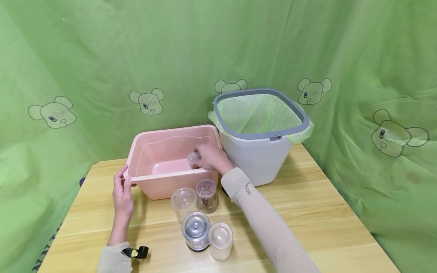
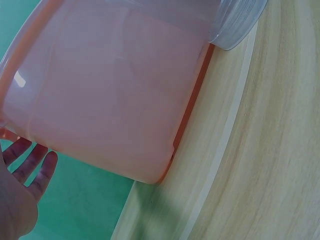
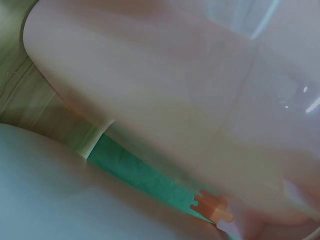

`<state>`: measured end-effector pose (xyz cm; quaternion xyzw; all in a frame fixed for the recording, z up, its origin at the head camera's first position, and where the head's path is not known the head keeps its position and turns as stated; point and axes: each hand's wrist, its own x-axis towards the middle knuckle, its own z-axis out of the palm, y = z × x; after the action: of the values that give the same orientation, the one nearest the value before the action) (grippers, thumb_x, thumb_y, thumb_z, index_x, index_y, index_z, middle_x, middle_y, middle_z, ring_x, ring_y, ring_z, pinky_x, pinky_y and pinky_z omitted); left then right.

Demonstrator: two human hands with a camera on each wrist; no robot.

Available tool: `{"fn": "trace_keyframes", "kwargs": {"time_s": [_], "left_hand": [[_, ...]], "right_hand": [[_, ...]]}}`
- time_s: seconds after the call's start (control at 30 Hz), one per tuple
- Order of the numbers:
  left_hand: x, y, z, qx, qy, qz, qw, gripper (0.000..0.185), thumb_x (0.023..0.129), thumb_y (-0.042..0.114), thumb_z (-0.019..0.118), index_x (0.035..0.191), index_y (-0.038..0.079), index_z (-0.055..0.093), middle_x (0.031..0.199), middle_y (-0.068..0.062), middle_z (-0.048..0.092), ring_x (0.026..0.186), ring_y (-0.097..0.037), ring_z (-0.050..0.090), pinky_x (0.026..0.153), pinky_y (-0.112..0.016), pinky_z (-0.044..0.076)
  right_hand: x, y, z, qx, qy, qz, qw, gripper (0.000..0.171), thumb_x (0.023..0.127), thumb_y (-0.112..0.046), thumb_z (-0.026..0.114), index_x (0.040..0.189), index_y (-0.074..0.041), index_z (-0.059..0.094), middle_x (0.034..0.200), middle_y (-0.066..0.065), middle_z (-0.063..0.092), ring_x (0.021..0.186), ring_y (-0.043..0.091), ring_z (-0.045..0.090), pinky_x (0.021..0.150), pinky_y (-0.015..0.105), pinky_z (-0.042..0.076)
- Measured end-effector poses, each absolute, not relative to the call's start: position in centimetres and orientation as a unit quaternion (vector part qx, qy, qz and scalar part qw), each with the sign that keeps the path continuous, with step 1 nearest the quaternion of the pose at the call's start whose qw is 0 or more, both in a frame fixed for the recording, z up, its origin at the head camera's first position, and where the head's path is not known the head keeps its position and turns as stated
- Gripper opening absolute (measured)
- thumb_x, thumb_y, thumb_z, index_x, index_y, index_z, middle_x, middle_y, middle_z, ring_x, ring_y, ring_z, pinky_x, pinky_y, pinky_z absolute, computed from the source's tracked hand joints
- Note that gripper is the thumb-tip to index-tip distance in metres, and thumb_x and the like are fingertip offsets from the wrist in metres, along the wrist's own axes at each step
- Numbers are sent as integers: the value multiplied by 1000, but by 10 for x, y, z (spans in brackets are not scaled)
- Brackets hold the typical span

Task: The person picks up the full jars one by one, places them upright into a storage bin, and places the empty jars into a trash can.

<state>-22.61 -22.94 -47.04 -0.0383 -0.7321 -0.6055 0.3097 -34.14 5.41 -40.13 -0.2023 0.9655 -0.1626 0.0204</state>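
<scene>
In the head view, my right hand (image 1: pixel 209 157) reaches over the front rim of a pink basin (image 1: pixel 182 175) and holds a small clear plastic jar (image 1: pixel 192 158) inside it. The fingers curl round the jar and partly cover it. My left hand (image 1: pixel 123 195) is at the basin's left front corner. Its fingertips touch the rim there, and in the left wrist view the left fingers (image 2: pixel 31 162) lie fairly straight against the basin's end. The basin's wall (image 3: pixel 165 85) fills much of the right wrist view, where the held jar is hidden.
Before the basin stand several clear jars: one with reddish-brown bits (image 1: pixel 206 195), an empty-looking one (image 1: pixel 184 201), a grey-topped one (image 1: pixel 196 227) and another clear one (image 1: pixel 220 240). A white bin (image 1: pixel 254 161) with a grey rim and green liner stands right of the basin.
</scene>
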Motion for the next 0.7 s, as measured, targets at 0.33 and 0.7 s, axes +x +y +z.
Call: {"fn": "trace_keyframes", "kwargs": {"time_s": [0.33,0.7], "left_hand": [[-226,-229,-471,-39,-731,-608,308,43,109,9,43,148,-9,45,136,-33,56,94,-3,57,81,-8,51],[-227,-229,-471,-47,-727,-610,311,43,108,7,43,147,-10,45,134,-34,56,95,-3,57,81,-7,51]], "right_hand": [[-340,55,-399,-217,967,-131,34,43,89,-44,80,124,-20,71,124,-1,73,116,23,65,103,43,52],[-341,54,-401,-216,967,-130,34,38,90,-41,81,119,-18,71,118,1,73,108,23,66,95,42,54]]}}
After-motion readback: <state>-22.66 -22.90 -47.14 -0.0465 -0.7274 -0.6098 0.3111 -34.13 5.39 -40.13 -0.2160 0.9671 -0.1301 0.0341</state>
